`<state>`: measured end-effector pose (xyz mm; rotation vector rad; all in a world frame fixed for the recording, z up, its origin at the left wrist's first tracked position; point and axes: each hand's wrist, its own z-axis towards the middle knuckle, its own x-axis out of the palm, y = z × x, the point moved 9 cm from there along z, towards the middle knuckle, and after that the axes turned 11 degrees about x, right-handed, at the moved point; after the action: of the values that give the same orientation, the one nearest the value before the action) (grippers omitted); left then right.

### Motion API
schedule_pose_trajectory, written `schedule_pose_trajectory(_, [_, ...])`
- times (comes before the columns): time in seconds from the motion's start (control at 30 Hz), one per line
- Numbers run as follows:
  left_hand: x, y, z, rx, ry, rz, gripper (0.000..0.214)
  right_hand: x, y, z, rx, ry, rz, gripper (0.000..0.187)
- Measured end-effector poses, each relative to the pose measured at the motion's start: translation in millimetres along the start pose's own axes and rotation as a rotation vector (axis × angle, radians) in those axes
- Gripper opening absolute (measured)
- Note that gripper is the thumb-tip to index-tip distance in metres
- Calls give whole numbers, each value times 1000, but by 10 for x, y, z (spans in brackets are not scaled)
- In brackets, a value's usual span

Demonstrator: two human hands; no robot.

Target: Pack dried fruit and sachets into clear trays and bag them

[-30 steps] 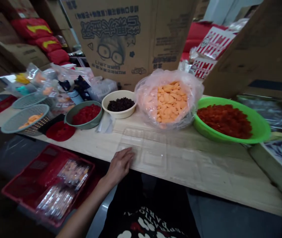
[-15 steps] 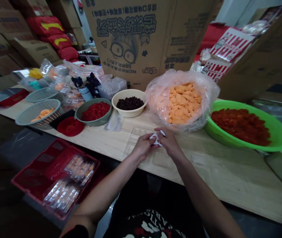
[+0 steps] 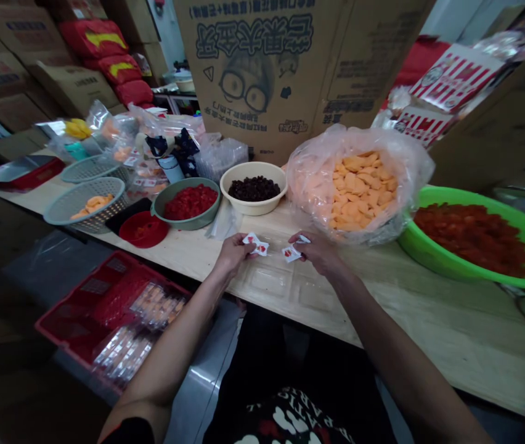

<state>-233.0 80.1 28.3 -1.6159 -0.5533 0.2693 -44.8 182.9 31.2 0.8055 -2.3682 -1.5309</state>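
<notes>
Left hand point(image 3: 235, 253): printed sachets point(image 3: 261, 248) pinched, mid-frame
Right hand point(image 3: 317, 250): another sachet point(image 3: 291, 253) pinched
Risk: one could be dropped through loose pinching

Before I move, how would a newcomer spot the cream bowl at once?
Find the big printed carton. Just in front, between the grey-green bowl and the plastic bag of orange pieces, stands the cream bowl, the only bowl holding near-black pieces.

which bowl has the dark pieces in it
The cream bowl beside the plastic bag; it holds dark pieces, while the grey-green bowl and bright green basin hold reddish pieces.
</notes>
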Motion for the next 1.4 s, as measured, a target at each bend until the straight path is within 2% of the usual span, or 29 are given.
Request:
schedule_pose_trajectory(0.1, [-131,-59,56,172,-50,180,25,-12,-18,3,-33,-164,-188,21])
schedule_pose_trajectory(0.2, [-62,-97,13,341,-32,473,30,27,-45,-63,-54,-330,-362,27])
schedule_pose_trajectory(0.3, [29,-159,-89,467,-64,738,30,100,-31,-163,-90,-386,-553,28])
schedule_pose_trajectory(0.37, [63,-192,-145,495,-68,860,29,70,30,-235,-143,-397,-654,27])
schedule_pose_trajectory(0.47, [16,-254,-178,495,-65,909,23,-266,114,-335,-171,-421,-583,24])
schedule_pose_trajectory(0.6, [-87,-363,-187,502,-122,757,25,-940,-14,-450,-32,-306,-71,28])
schedule_pose_trajectory(0.67, [78,-307,-191,460,-41,581,22,-1155,-104,-544,20,-237,99,35])
schedule_pose_trajectory(0.77, [634,-150,-275,382,169,365,16,-1265,-232,-682,48,-173,98,32])
schedule_pose_trajectory(0.87, [1138,-25,-397,370,263,449,11,-1214,-356,-754,56,-150,-122,24])
schedule_pose_trajectory(0.93, [1323,8,-464,417,277,635,14,-1175,-362,-775,14,-178,-390,20])
schedule_pose_trajectory(1.03, [1438,-55,-601,611,303,975,22,-1109,-277,-788,-95,-241,-850,19])
schedule_pose_trajectory(1.07, [1477,-68,-668,690,352,1065,24,-1088,-263,-782,-108,-250,-968,19])
schedule_pose_trajectory(1.13, [1575,-20,-832,822,541,1164,25,-1073,-269,-754,-79,-266,-1117,19])
schedule_pose_trajectory(1.2, [1644,89,-987,886,744,1198,25,-1046,-285,-723,-41,-267,-1176,22])
schedule_pose_trajectory(1.23, [1656,140,-1031,890,804,1209,26,-1026,-291,-709,-29,-263,-1179,25])
schedule_pose_trajectory(1.33, [1642,222,-1032,855,820,1231,33,-995,-286,-690,-21,-242,-1121,29])
schedule_pose_trajectory(1.4, [1638,238,-1009,841,811,1232,35,-1073,-250,-709,-35,-262,-1060,27])
